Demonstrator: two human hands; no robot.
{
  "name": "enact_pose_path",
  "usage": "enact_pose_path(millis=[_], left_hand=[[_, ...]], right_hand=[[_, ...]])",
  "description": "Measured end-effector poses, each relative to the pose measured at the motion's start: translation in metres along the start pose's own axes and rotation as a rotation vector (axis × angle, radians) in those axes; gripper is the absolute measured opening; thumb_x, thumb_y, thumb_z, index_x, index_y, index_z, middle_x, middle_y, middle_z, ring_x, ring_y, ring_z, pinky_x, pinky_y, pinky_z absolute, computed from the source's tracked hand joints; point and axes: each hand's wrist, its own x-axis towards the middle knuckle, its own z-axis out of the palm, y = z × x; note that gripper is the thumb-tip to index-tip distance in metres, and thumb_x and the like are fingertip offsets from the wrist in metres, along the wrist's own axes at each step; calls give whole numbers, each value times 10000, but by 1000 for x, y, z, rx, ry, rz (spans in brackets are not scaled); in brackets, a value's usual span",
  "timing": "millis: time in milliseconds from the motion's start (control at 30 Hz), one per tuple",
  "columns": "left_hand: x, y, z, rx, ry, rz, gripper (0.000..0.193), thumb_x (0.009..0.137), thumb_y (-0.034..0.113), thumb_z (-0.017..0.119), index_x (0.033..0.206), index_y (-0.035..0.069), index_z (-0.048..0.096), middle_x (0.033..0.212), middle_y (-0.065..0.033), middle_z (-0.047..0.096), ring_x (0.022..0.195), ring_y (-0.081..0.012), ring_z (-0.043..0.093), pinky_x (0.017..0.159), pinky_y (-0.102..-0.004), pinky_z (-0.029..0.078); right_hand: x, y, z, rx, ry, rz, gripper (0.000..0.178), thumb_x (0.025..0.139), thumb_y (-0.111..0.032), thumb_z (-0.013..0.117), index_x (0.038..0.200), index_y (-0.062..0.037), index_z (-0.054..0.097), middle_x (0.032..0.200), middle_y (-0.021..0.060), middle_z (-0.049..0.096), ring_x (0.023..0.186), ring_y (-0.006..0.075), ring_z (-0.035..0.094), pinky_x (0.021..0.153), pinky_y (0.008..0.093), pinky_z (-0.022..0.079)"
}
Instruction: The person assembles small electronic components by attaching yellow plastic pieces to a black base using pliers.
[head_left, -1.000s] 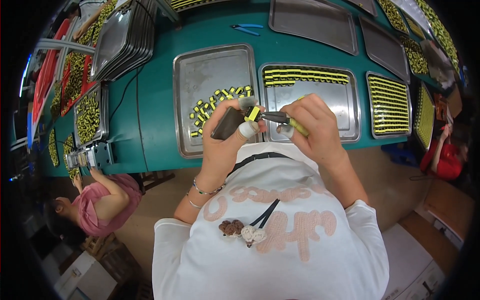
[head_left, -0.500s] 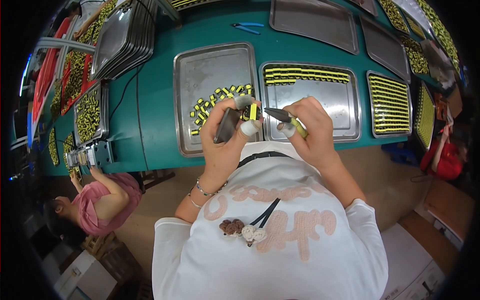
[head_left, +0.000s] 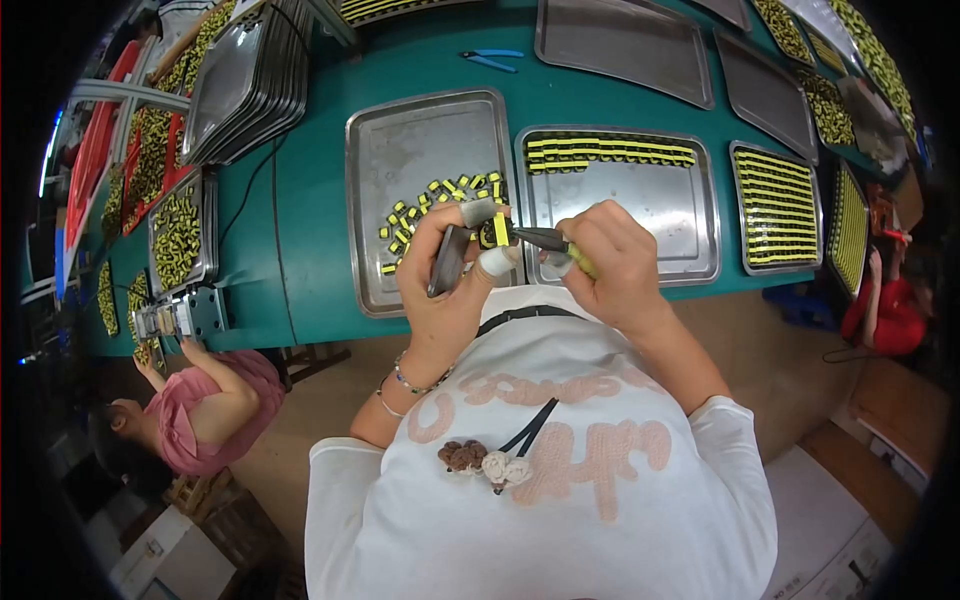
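Observation:
Between its taped thumb and forefinger, my left hand [head_left: 445, 275] pinches a small yellow-and-black component [head_left: 502, 229], probably a coil or transformer. A dark flat block [head_left: 449, 260] also sits in that hand, against the fingers. My right hand [head_left: 618, 262] is closed around long-nose pliers [head_left: 540, 238] with dark pointed jaws and a yellow-green handle. The jaw tips meet the component's right side; what they grip there is too small to make out. Beneath my left hand, a metal tray [head_left: 362, 210] holds loose components of the same kind. The tray [head_left: 650, 225] beyond my right hand has components lined up in rows.
Blue-handled cutters [head_left: 492, 58] lie on the green table [head_left: 315, 190]. A full tray [head_left: 778, 210] stands to the right, with bare trays [head_left: 625, 45] behind. At left are stacked trays [head_left: 240, 85], a metal fixture [head_left: 190, 312] and a co-worker in pink [head_left: 215, 410].
My right hand has moved left, bringing the plier tips from a short gap to the component. My left hand has shifted slightly left and still holds the component.

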Motion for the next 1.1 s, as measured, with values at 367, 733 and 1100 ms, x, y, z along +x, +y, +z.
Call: enact_pose_path(millis=[367,733,1100], left_hand=[[10,8,6,-403,-22,-331,377,879,144,625,1202,26,471,1035,-81,601,856,-157,613,758,-307,546],[12,-6,4,-223,-83,-384,260,943,242,534,1115,64,454,902,-41,587,767,-100,578,583,-241,487],[25,9,18,-774,18,-160,664,929,557,337,1318,19,346,1345,-186,407,1264,-282,406,1072,-424,338]], right_hand=[[10,6,12,674,4,322,217,831,-150,631,982,6,616,951,64,573,864,145,546,749,287,440],[14,-9,12,970,-32,461,276,869,-183,609,1088,-15,593,1040,70,585,908,133,564,806,291,463],[16,-17,22,692,5,274,320,758,85,585,1071,19,564,1060,95,574,946,156,571,823,273,459]])
